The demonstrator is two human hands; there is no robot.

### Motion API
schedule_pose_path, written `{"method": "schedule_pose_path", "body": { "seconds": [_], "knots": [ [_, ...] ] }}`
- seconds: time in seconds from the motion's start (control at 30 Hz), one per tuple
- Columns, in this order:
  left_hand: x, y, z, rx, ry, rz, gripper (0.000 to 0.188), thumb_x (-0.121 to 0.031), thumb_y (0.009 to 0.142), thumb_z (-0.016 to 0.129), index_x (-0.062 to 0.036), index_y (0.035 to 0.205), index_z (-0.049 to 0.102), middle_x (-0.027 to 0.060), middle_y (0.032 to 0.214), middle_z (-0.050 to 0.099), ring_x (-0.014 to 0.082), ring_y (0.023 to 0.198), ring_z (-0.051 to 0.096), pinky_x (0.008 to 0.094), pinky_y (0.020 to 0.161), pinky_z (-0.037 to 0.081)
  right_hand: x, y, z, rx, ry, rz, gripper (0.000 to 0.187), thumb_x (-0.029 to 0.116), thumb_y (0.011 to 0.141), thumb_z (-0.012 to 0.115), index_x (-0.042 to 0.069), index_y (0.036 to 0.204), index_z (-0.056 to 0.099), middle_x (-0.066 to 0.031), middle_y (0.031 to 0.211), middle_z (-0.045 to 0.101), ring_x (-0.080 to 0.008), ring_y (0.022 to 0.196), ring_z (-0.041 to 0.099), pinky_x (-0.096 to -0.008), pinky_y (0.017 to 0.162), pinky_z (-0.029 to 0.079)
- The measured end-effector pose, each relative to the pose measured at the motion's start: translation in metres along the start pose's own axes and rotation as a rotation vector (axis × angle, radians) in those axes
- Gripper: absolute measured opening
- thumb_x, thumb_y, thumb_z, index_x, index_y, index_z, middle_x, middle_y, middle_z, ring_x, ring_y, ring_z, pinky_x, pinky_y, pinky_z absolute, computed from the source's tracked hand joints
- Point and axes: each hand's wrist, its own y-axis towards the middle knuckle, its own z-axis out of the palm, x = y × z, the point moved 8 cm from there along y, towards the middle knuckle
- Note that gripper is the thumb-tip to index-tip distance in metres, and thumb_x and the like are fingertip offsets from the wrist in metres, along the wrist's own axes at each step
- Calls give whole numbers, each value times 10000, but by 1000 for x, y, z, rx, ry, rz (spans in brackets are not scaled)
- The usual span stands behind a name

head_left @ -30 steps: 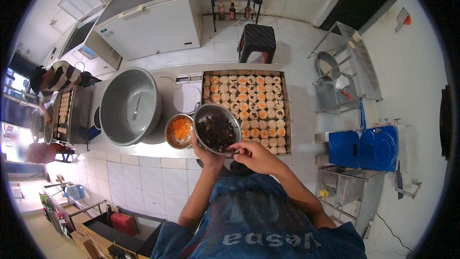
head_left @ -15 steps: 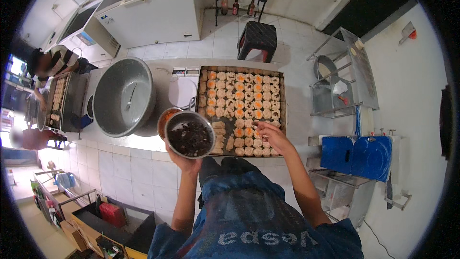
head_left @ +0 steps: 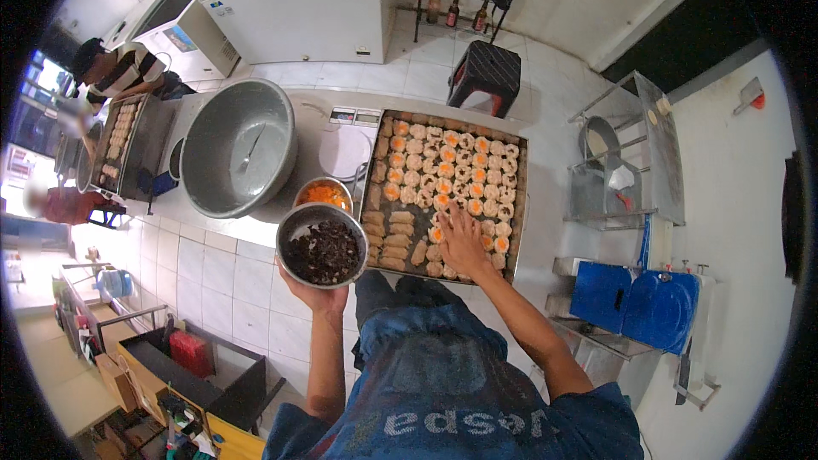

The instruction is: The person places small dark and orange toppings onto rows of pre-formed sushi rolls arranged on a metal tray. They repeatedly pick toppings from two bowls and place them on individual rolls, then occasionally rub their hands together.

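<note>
1. Left hand (head_left: 317, 290) is cupped under a small metal bowl (head_left: 322, 245) of dark chopped filling, holding it up just off the near edge of the white tiled counter (head_left: 213, 234).
2. Right hand (head_left: 461, 241) lies palm down with its fingers spread over the near rows of dumplings (head_left: 443, 179) in the large rectangular baking tray (head_left: 521, 196); whether it pinches anything cannot be told.
3. Many dumplings toward the middle and far side of the tray carry an orange topping, while those along its near left corner are plain and pale.
4. Just behind the held bowl, at the tray's left edge, a second small bowl (head_left: 322, 194) holds orange shreds.
5. Farther left on the counter sits a big grey metal basin (head_left: 239, 158) with a spoon (head_left: 247, 153) inside it.
6. Between the basin and the tray's far left corner rests a white kitchen scale (head_left: 343, 146).
7. On the floor beyond the counter stands a dark plastic stool (head_left: 484, 75), with white chest freezers (head_left: 298, 4) further back.
8. At the far left, another person in a striped shirt (head_left: 128, 72) bends over a separate tray of dumplings (head_left: 119, 140).
</note>
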Motion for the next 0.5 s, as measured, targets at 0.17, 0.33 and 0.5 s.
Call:
{"method": "schedule_pose_path", "body": {
  "seconds": [0.17, 0.33, 0.5],
  "knots": [
    [-2, 0, 4, 4, -10, 9, 640, -607, 931, 377, -162, 1383, 458, 107, 1393, 485, 337, 1272, 476, 530, 1056, 409, -2, -3, -15, -92, 56, 7, 588, 230, 883, 500, 3, 1414, 395, -190, 1552, 140, -392, 1379, 181, -582, 1082, 201],
    [3, 3, 11, 48, -23, -2, 637, -604, 932, 378, -163, 1385, 458, 111, 1393, 483, 338, 1271, 475, 529, 1054, 412, -6, 4, -20, -154, 133, 23, 459, 171, 890, 516, 8, 1319, 497, -190, 1413, 336, -349, 1317, 281, -556, 1046, 252],
    [11, 4, 19, 47, -41, -36, 639, -604, 927, 393, -154, 1375, 470, 116, 1376, 496, 335, 1257, 487, 520, 1043, 425, -12, 32, -20, -194, 212, -144, 275, 53, 864, 550, 31, 1127, 630, -105, 1134, 558, -265, 1134, 485, -440, 978, 371]
  ]
}}
